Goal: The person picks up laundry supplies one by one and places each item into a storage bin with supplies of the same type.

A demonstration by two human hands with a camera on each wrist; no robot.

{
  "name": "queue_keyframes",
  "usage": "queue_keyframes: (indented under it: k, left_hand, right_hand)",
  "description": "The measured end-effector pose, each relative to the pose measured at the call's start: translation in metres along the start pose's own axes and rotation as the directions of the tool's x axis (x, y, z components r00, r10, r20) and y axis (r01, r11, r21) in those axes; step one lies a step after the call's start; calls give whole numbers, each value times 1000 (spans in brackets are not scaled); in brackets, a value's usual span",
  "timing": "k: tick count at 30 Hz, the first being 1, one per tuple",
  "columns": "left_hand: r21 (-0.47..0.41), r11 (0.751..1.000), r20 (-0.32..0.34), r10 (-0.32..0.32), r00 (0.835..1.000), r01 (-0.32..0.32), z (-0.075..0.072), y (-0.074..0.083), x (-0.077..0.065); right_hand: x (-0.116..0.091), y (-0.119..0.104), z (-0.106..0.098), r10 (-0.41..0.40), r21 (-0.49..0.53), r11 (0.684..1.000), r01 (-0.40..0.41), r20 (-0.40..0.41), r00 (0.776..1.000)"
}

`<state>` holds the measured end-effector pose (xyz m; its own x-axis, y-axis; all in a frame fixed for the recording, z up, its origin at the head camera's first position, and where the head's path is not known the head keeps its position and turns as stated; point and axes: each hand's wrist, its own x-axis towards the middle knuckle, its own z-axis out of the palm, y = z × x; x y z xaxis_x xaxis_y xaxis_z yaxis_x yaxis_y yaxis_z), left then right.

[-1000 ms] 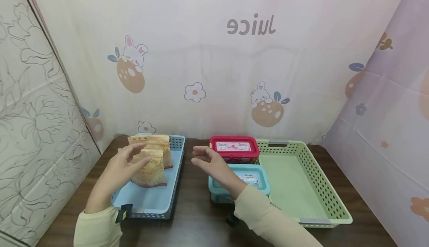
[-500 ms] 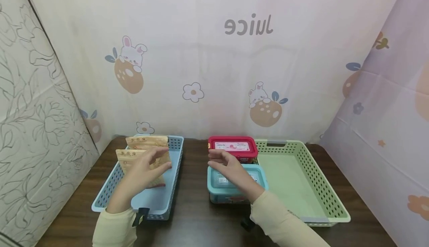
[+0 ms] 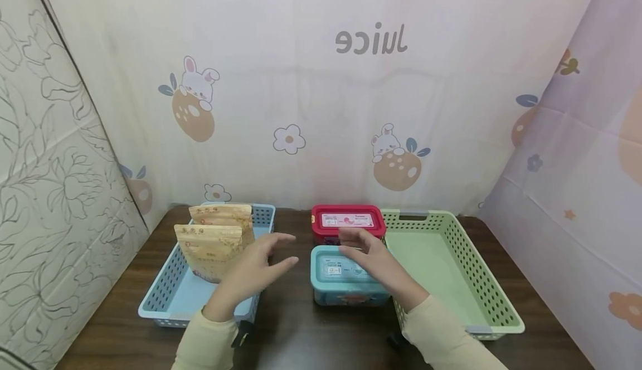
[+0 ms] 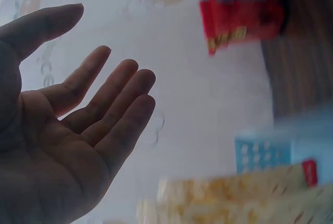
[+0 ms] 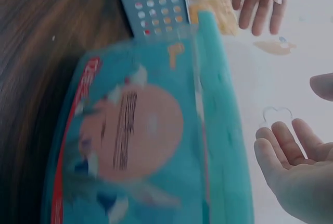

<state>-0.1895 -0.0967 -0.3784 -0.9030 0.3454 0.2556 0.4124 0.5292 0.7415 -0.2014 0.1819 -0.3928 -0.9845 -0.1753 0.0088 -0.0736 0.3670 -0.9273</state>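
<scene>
- Centrally in the head view, a teal lidded box (image 3: 338, 281) is set on the dark wood-grained table (image 3: 286, 342), just left of the pale green perforated basket (image 3: 431, 264); its lid is flat with rounded corners, a pale printed label is borne on top, and its near side is marked with reddish print.
- Behind it, a red lidded box (image 3: 346, 219) of similar shape is seen, topped by a white-and-pink label.
- Part of the teal lid is hidden by the right hand (image 3: 378, 261), whose thumb and loosely curved fingers are held apart.
- The left hand (image 3: 251, 269) is held over the right side of the blue perforated basket (image 3: 160, 297), thumb and fingers spread wide.
- In that basket, a front pouch (image 3: 208, 250) and a rear pouch (image 3: 228, 217) are stood upright, both cream-gold; the front one is partly covered by the left hand.
- In the left wrist view, the left palm is shown, the thumb well away from lightly bent fingers; the red box, blurred, is seen near the top below a teal edge, and the pouches are cut off by the lower border.
- In the right wrist view, much of the frame is filled by the teal box's long side: a pink disc, dark lines and blurred blue-and-white shapes are printed on it, and one long edge is banded red. A gap is left between it and the right hand, whose fingers are half bent with the thumb wide.
</scene>
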Motion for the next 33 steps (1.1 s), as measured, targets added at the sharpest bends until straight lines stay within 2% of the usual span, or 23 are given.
queue_keyframes:
  k: [6, 11, 16, 20, 23, 27, 33]
  left_hand:
    - [8, 1000, 13, 30, 999, -30, 20, 8, 4]
    - [-16, 999, 30, 43, 999, -43, 27, 9, 8]
    - [-67, 997, 69, 33, 997, -29, 33, 9, 13]
    - [-183, 983, 129, 3, 992, 21, 40, 6, 16]
    - [-253, 964, 153, -45, 987, 83, 45, 3, 20]
    - [-266, 950, 157, -124, 980, 163, 49, 0, 24]
    - [-288, 927, 171, -199, 965, 242, 52, -4, 29]
  right_hand:
    - [-13, 5, -20, -19, -13, 1000, 19, 4, 1000]
    - [-20, 11, -30, -23, -13, 1000, 23, 15, 1000]
    - [-30, 14, -38, -29, -20, 999, 29, 29, 999]
    - [-40, 18, -46, -33, -53, 998, 34, 18, 999]
    - [-44, 22, -53, -41, -84, 996, 40, -6, 999]
    - [-48, 29, -64, -39, -118, 992, 34, -40, 998]
    - [-49, 39, -75, -15, -141, 990, 4, -80, 997]
